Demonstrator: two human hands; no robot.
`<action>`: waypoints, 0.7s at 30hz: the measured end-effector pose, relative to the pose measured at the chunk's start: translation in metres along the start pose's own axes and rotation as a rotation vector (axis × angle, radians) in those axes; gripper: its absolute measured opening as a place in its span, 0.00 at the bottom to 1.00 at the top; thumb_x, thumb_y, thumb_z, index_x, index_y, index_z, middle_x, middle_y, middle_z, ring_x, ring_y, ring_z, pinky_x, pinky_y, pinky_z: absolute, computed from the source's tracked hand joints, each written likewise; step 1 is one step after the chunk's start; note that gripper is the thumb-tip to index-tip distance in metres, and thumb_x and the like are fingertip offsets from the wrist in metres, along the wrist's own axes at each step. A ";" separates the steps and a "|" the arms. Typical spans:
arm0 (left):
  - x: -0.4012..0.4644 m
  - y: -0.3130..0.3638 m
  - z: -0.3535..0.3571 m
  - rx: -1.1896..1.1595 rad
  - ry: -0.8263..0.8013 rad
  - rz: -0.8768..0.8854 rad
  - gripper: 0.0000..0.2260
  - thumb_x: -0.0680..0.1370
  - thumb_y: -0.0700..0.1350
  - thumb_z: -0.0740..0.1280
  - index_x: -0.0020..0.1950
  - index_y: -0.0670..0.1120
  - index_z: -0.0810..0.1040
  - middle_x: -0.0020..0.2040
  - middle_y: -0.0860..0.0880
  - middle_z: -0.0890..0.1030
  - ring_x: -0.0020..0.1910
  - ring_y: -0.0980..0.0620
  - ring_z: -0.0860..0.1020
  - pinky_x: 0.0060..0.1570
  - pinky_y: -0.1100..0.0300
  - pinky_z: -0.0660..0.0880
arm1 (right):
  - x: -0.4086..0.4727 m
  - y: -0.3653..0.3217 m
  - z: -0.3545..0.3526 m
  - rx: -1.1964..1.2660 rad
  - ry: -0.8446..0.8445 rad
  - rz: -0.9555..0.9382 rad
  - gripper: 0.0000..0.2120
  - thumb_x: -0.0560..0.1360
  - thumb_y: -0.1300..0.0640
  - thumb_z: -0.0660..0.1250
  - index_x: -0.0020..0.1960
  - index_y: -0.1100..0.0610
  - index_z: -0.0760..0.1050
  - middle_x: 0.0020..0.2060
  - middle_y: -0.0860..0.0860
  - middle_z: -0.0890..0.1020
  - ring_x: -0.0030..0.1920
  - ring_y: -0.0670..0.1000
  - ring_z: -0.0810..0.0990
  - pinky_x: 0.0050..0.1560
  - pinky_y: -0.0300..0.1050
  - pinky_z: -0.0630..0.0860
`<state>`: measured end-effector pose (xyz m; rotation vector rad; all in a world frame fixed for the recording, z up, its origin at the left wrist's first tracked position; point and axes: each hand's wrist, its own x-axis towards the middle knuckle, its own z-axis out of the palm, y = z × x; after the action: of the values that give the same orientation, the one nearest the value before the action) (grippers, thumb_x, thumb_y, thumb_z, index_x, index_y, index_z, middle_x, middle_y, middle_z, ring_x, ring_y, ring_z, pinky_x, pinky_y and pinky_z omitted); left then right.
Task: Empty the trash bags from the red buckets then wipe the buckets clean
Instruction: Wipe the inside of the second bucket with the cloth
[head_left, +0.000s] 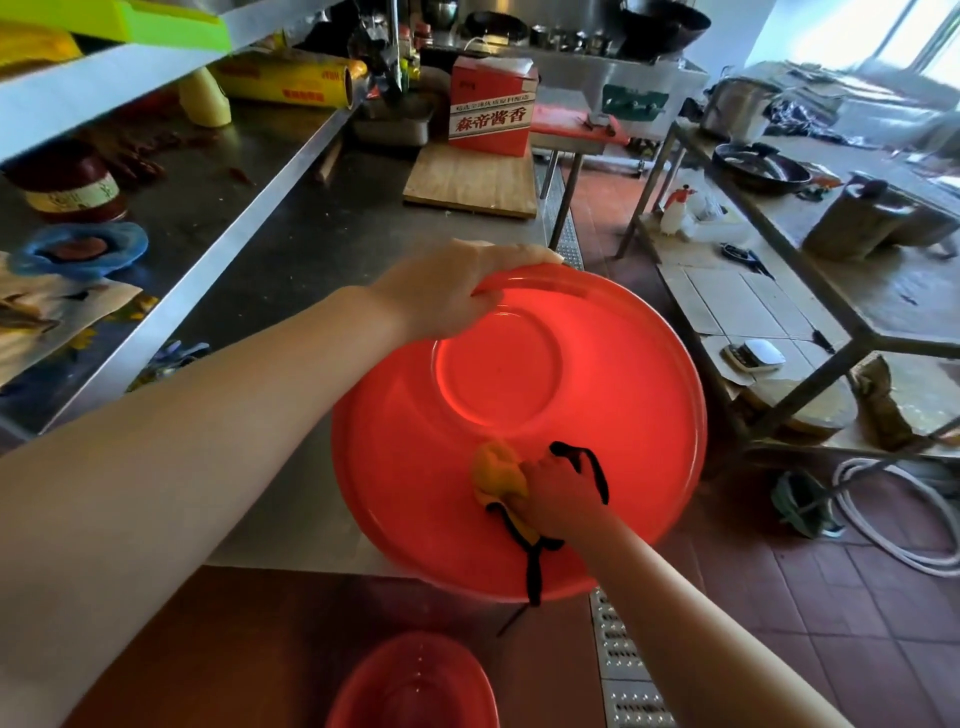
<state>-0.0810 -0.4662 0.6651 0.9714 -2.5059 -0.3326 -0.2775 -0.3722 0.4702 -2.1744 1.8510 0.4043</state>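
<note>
Head view: two hands at work inside a red bucket beside a steel surface.

The left hand (457, 291) grips the far rim of the red bucket (613, 415), fingers curled over the edge, holding it tilted so its open mouth faces the camera, at the corner of the surface (322, 244). The right hand (563, 488) reaches into the bucket and clutches a yellow cloth (498, 470) with black trim, pressing it on the inner wall near the bottom. A second red bucket (415, 686) stands below at the picture's lower edge. A red carton (491, 106) rests on a wooden board (472, 184) farther back.
</note>
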 end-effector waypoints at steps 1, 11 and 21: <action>0.000 0.001 0.000 0.002 -0.002 0.006 0.26 0.79 0.42 0.66 0.74 0.61 0.67 0.67 0.55 0.77 0.62 0.57 0.74 0.54 0.78 0.61 | -0.011 0.000 -0.003 -0.021 -0.010 0.012 0.23 0.79 0.38 0.57 0.64 0.54 0.71 0.61 0.54 0.76 0.63 0.57 0.72 0.61 0.53 0.67; 0.001 0.014 0.002 0.030 -0.045 -0.009 0.25 0.80 0.45 0.66 0.74 0.64 0.66 0.64 0.52 0.79 0.61 0.51 0.77 0.61 0.53 0.72 | -0.105 -0.005 -0.007 -0.006 -0.048 0.040 0.40 0.68 0.25 0.46 0.69 0.49 0.67 0.67 0.48 0.73 0.73 0.53 0.63 0.74 0.60 0.49; 0.001 0.006 0.001 -0.004 -0.014 -0.030 0.25 0.80 0.45 0.66 0.75 0.63 0.66 0.66 0.53 0.78 0.63 0.53 0.76 0.58 0.64 0.67 | -0.079 0.011 -0.012 -0.066 -0.065 0.081 0.29 0.77 0.36 0.57 0.72 0.52 0.63 0.69 0.51 0.70 0.74 0.55 0.60 0.75 0.62 0.48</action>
<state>-0.0856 -0.4626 0.6665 1.0095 -2.5044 -0.3540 -0.3000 -0.3066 0.5108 -2.1064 1.9207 0.5527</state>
